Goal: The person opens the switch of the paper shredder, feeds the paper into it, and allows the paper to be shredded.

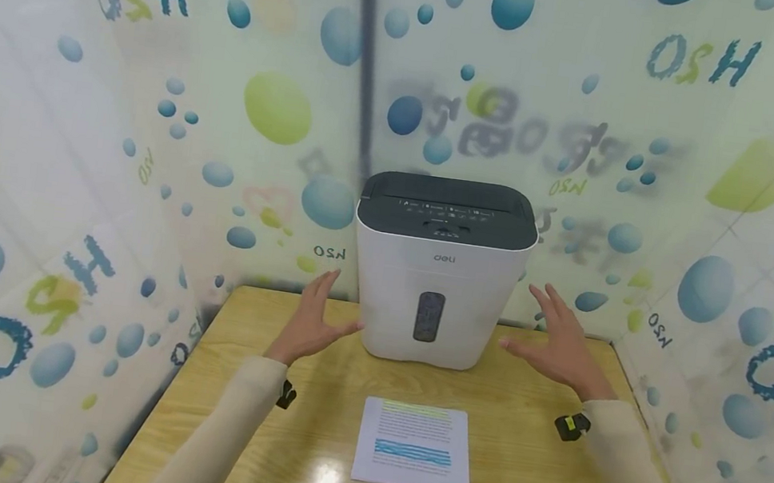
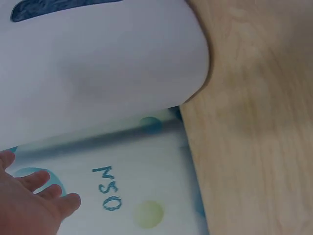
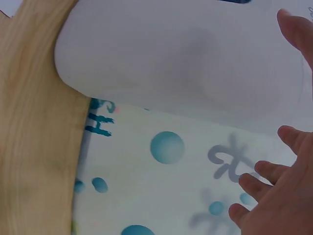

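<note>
A white paper shredder [image 1: 390,298] with a dark grey top stands upright at the back of the wooden table, a small dark window in its front. My left hand [image 1: 319,323] is held at its left side, thumb and fingers spread, the thumb tip close to the casing. On the other side my right hand [image 1: 562,348] is spread in the same way, a little apart from the shredder. Neither hand holds anything. Nearer to me lies a printed sheet of paper [image 1: 411,474], with yellow-green highlighting at its top and blue marks across its middle.
The wooden table [image 1: 519,467] reaches back to a patterned curtain [image 1: 281,43] with blue and green dots and letters. More of this curtain closes in the left and right sides. The shredder stands close to the back curtain.
</note>
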A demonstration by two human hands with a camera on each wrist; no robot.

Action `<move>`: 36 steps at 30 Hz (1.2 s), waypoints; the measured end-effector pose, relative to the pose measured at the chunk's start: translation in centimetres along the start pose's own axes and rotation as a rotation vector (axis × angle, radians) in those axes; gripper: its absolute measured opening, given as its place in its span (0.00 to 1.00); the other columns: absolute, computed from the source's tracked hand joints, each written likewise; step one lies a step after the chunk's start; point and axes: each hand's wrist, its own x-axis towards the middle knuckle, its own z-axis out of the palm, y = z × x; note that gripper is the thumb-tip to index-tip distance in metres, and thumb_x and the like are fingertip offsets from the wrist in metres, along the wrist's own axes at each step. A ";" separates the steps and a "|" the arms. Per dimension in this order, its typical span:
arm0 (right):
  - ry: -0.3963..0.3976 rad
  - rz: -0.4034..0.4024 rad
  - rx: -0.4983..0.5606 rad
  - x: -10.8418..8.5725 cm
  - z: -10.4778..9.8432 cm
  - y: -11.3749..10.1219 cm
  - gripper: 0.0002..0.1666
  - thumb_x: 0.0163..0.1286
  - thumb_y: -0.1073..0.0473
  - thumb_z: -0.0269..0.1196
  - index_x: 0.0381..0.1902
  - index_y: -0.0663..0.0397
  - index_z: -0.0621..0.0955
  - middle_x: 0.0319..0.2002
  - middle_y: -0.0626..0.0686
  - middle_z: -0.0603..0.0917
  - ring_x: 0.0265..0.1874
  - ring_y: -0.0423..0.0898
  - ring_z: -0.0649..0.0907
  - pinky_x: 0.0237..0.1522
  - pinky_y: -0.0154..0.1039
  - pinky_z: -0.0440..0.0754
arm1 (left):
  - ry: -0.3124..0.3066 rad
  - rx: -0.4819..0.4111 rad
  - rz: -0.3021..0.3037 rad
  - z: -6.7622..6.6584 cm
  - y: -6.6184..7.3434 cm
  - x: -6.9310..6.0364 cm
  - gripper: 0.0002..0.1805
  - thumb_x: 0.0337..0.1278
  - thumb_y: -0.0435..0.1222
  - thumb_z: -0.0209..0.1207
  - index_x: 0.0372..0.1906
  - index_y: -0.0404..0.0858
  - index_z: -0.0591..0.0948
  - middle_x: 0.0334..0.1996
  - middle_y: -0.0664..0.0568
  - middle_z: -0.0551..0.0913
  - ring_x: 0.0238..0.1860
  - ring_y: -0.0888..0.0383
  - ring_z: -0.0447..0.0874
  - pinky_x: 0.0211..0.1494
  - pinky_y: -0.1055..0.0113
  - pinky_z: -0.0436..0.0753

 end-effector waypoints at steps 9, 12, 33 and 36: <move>-0.005 -0.003 0.024 -1.3 3.7 1.1 0.67 0.59 0.29 0.71 0.84 0.46 0.51 0.83 0.63 0.46 0.78 0.75 0.52 0.69 0.80 0.53 | -0.058 -0.070 -0.050 2.3 -1.1 -2.1 0.62 0.51 0.62 0.71 0.83 0.54 0.47 0.84 0.47 0.45 0.83 0.43 0.43 0.78 0.35 0.59; -0.004 -0.012 0.034 -1.8 4.9 1.1 0.66 0.58 0.30 0.72 0.83 0.48 0.52 0.83 0.64 0.47 0.78 0.74 0.52 0.69 0.80 0.53 | -0.072 -0.083 -0.065 3.1 -1.3 -2.7 0.62 0.50 0.63 0.71 0.83 0.54 0.48 0.84 0.47 0.45 0.83 0.43 0.43 0.77 0.35 0.60; -0.064 -0.018 0.070 -5.9 12.3 0.8 0.66 0.57 0.33 0.74 0.81 0.59 0.57 0.80 0.68 0.54 0.77 0.73 0.58 0.69 0.78 0.58 | -0.192 -0.092 -0.047 9.1 -1.6 -7.1 0.63 0.45 0.65 0.73 0.83 0.50 0.53 0.82 0.42 0.49 0.81 0.38 0.50 0.74 0.34 0.67; -0.090 -0.018 0.076 -6.4 13.6 0.9 0.66 0.56 0.31 0.73 0.80 0.58 0.58 0.81 0.68 0.54 0.77 0.73 0.58 0.69 0.77 0.59 | -0.213 -0.079 -0.023 9.9 -1.7 -7.6 0.65 0.42 0.65 0.75 0.82 0.49 0.54 0.82 0.41 0.51 0.81 0.38 0.52 0.74 0.36 0.67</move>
